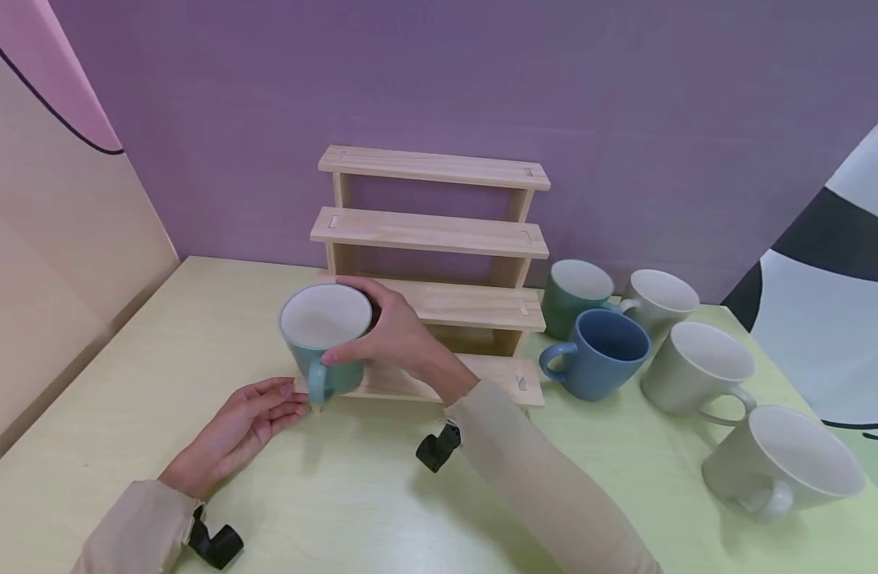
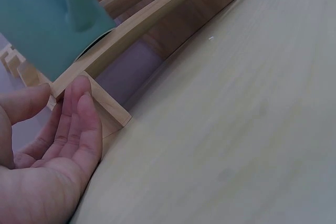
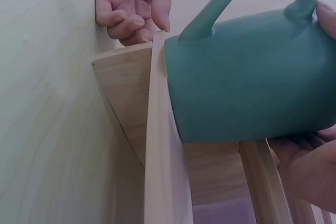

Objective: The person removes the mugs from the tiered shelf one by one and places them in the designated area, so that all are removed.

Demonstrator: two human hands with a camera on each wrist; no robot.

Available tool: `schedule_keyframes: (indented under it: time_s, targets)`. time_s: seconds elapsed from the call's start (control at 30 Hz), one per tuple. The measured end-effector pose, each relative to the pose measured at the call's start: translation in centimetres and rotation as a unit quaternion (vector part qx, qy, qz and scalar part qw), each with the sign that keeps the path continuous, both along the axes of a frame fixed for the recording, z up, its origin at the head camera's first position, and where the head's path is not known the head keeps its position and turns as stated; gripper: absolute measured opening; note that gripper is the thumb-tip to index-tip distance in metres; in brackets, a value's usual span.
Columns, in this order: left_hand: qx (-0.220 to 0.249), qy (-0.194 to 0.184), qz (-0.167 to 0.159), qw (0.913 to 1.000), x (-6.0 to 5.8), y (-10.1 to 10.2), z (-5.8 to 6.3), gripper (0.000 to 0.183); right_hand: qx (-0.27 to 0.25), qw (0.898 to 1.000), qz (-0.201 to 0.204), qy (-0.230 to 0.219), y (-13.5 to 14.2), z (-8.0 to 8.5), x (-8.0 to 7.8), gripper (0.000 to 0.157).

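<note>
My right hand grips a teal mug with a white inside, thumb near the handle and fingers round the far side. The mug stands upright at the left end of the lowest step of a wooden tiered shelf. In the right wrist view, the base of the mug meets the step's board, and its handle faces the front. Low on the left, my left hand pinches that step's end, its thumb on top and its fingers underneath.
Right of the shelf stand a green mug and a blue mug. Several whitish mugs, including a front one, line the table's right side. A purple backdrop rises behind the shelf.
</note>
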State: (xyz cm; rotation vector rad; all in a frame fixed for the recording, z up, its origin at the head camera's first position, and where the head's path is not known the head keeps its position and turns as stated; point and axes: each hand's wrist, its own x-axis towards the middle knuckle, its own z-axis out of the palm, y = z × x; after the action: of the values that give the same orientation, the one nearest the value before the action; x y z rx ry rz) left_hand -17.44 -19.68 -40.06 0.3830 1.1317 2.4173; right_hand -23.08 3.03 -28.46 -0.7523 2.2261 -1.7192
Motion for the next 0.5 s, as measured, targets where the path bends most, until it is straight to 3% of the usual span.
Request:
schedule_keyframes:
  time_s: [0.5]
  targets:
    - [-0.012,-0.003,0.009,0.9999,0.1,0.1,0.2,0.028,-0.017,1.0,-0.016,-0.009,2.9,-0.2,0.4,0.084]
